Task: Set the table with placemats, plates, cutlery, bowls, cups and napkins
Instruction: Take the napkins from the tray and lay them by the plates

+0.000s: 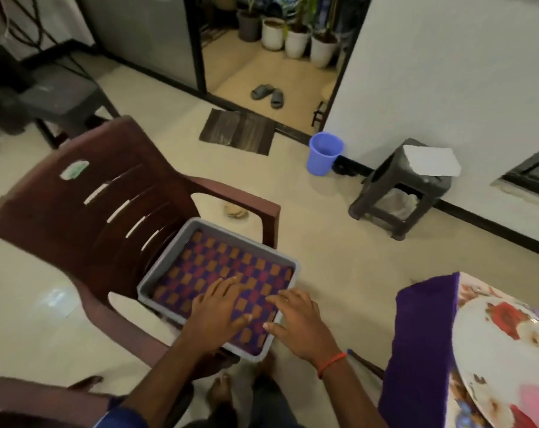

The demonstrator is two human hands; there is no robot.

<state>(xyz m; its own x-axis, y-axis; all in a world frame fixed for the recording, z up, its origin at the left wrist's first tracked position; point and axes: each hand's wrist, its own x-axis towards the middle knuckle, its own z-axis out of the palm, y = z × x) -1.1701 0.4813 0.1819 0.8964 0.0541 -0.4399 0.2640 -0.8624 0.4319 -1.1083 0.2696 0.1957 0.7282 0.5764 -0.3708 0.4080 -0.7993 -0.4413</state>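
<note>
A grey tray (163, 257) sits on the seat of a dark brown plastic chair (76, 211). Inside it lies a woven placemat (218, 267) in a purple, red and orange check. My left hand (218, 307) rests flat on the placemat with its fingers spread. My right hand (296, 319) hovers over the tray's near right corner, fingers loosely bent, touching the mat's edge. At the right edge a white plate (503, 344) with red flowers sits on a floral tablecloth, beside a purple cloth (422, 344) draped over the table's corner.
A blue plastic bucket (323, 152) stands on the floor by the wall. A dark stool (401, 193) with a white sheet on top is to its right. A doormat (238, 131) and slippers (268, 94) lie at the doorway, plant pots behind.
</note>
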